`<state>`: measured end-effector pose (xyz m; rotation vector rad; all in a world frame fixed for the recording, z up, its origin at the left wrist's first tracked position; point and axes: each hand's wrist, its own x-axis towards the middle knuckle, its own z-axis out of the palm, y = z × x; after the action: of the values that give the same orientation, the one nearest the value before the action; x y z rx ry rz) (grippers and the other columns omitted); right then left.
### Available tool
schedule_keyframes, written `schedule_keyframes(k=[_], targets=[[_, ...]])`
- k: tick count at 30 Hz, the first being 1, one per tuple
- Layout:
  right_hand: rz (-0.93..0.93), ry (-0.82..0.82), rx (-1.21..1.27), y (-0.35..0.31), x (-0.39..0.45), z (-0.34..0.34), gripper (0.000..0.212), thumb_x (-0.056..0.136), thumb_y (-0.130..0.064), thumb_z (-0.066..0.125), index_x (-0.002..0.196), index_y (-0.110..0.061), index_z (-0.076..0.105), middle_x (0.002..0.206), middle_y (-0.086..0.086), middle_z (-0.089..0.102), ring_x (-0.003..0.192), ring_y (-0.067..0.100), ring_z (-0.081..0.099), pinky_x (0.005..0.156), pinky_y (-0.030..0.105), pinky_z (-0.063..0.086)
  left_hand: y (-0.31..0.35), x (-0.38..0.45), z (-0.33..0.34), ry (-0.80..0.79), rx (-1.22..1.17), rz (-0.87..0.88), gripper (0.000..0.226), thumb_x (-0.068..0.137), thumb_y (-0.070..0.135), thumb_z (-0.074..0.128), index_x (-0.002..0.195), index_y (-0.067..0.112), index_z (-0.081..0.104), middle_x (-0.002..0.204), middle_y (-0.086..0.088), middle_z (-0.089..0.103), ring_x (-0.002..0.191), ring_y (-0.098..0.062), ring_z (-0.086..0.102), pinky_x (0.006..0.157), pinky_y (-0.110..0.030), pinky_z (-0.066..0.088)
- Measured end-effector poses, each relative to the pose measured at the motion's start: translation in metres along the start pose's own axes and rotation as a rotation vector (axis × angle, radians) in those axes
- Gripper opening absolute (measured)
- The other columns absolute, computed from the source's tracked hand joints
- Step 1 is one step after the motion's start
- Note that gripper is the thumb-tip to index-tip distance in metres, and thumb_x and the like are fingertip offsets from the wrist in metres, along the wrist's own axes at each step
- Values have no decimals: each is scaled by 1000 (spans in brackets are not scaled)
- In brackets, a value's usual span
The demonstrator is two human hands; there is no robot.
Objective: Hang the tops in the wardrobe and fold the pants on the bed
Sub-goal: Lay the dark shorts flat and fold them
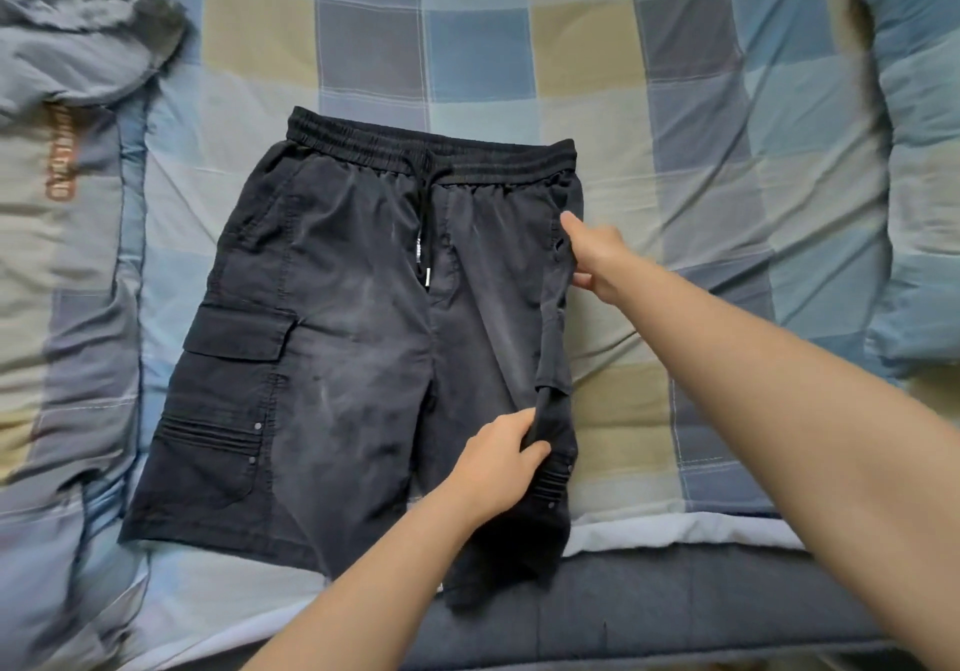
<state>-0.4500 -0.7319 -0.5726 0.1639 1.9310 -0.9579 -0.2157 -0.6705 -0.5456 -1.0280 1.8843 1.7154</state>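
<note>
Head view: black shorts [337, 338] are spread flat on the checked bed [649, 99] — not yet folded. Their right edge is pinched by the right hand [597, 260] and gripped lower down by the left hand [501, 462] — seemingly the first fold.

Head view — steeply down, close.

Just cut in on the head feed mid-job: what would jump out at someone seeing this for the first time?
A pair of dark charcoal cargo shorts lies spread flat on the blue, grey and yellow checked bedsheet, waistband away from the camera. Both hands grip its right side edge: the right hand near the hip pocket, the left hand lower down. A crumpled grey garment sits at top left.
</note>
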Motion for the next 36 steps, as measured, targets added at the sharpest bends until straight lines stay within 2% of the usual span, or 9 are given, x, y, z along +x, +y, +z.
schedule_keyframes(k=[3,7,9,12,19,22,27,32,36], targets=[[38,72,-45,-13,12,18,5,91,-5,55,94,-8,55,84,8,61,61,18,57,35,21,47,-13,-12,-19,-92,-149,38,22,96,21,50,84,37,61,95,7,70,98,-19,65,94,-45,50],[-2,253,51,-31,17,48,16,89,-13,51,105,-11,50,100,11,61,78,25,61,56,34,56,-52,-38,-66,-79,-318,49,13,96,23,54,102,22,65,102,6,72,96,-9,66,94,-36,52],[-144,297,0,-44,10,72,8,86,-21,53,88,-13,51,96,11,61,82,28,59,67,42,56,-76,-58,-92,-61,-359,45,17,93,21,59,109,22,66,106,5,73,101,-12,67,91,-30,53],[-280,188,-50,-65,-14,138,20,86,-23,52,69,-16,42,68,8,53,54,24,54,44,27,43,-125,-94,-137,9,-423,-13,25,90,13,66,112,23,67,110,7,73,104,-10,68,92,-29,53],[-385,10,-327,-90,-40,287,32,99,-31,44,72,-13,41,85,12,59,49,25,67,38,23,46,-235,-145,-212,448,-185,-322,16,92,20,66,78,25,62,75,5,68,77,-13,64,75,-36,49],[-398,48,-429,-93,-37,323,37,100,-32,42,71,-9,45,100,16,60,73,33,69,58,40,59,-260,-147,-222,510,-32,-412,7,94,18,61,91,21,56,93,0,67,93,-26,61,76,-34,41],[-468,63,-659,-104,-34,359,31,99,-26,39,110,-5,59,119,20,60,110,37,57,94,46,49,-270,-144,-230,526,61,-454,6,96,20,57,95,17,52,102,-9,65,101,-32,57,74,-35,39],[-539,-222,-748,-89,-34,373,37,97,-17,42,130,-11,58,129,7,58,106,18,51,95,33,47,-277,-136,-236,535,254,-591,9,94,2,49,100,6,54,108,-20,62,101,-38,61,76,-40,44],[-696,49,-479,-44,-51,329,26,94,-19,44,109,-21,65,101,-6,66,83,8,58,70,19,44,-276,-129,-226,536,380,-597,27,90,-3,47,116,3,51,120,-18,59,112,-34,60,89,-37,45]])
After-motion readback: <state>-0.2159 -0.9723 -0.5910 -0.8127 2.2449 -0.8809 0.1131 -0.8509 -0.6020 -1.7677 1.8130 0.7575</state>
